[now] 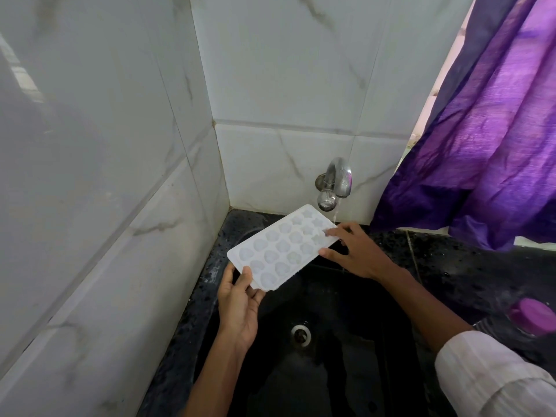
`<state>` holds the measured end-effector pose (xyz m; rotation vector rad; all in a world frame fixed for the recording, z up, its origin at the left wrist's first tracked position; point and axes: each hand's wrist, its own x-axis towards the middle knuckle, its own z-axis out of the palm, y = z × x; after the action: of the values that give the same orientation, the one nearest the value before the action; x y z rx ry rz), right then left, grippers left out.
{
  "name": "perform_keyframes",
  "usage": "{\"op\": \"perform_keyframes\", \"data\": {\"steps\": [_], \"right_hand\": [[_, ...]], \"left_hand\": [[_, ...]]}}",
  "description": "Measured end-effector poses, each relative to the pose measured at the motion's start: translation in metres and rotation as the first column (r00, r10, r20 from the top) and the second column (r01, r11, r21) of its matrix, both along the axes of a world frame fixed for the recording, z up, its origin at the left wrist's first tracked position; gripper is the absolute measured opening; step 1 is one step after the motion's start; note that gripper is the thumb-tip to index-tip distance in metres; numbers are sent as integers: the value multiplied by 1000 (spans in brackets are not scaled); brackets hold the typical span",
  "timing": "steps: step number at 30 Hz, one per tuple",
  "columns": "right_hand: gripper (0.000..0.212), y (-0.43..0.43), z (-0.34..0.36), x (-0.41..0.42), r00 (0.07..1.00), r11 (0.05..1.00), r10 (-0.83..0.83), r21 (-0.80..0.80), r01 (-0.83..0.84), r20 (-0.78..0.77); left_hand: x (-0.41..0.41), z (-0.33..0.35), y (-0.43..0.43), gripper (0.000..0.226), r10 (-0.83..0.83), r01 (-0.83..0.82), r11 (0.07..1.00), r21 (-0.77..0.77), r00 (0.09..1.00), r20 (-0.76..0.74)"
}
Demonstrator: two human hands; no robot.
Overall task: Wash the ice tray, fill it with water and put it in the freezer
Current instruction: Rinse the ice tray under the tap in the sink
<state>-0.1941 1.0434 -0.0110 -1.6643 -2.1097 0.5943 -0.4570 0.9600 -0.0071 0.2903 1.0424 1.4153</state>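
Fingers of the left hand [237, 302] lie hidden beneath the ice tray [282, 248].

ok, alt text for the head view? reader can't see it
A person holds a white ice tray over a black sink, left hand gripping its near corner, right hand touching its far end beside a running tap. Marbled white tiles behind, purple curtain at right.

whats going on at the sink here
A person holds a white ice tray over the black sink. The left hand grips its near corner; the right hand rests its fingers on the far end, right by the thin stream running from the tap. It looks like the washing stage.
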Motion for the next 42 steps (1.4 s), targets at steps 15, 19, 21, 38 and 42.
{"op": "perform_keyframes", "data": {"steps": [15, 19, 21, 38, 42], "right_hand": [[64, 1, -6, 4, 987, 1000, 9, -26, -5, 159], [71, -2, -8, 8, 996, 998, 4, -55, 1, 86], [67, -2, -7, 9, 995, 999, 0, -35, 3, 96], [64, -5, -7, 9, 1000, 999, -26, -26, 25, -16], [52, -12, -10, 3, 973, 992, -114, -66, 103, -203]], "left_hand": [[3, 5, -7, 42, -11, 11, 1000, 18, 1000, -3], [2, 6, -6, 43, -10, 10, 1000, 23, 1000, 12], [1, 5, -7, 44, -8, 7, 1000, 23, 1000, 23], [1, 7, -8, 43, -26, 27, 998, 64, 999, -25], [-2, 7, -10, 42, -30, 40, 995, 91, 993, -110]]}}
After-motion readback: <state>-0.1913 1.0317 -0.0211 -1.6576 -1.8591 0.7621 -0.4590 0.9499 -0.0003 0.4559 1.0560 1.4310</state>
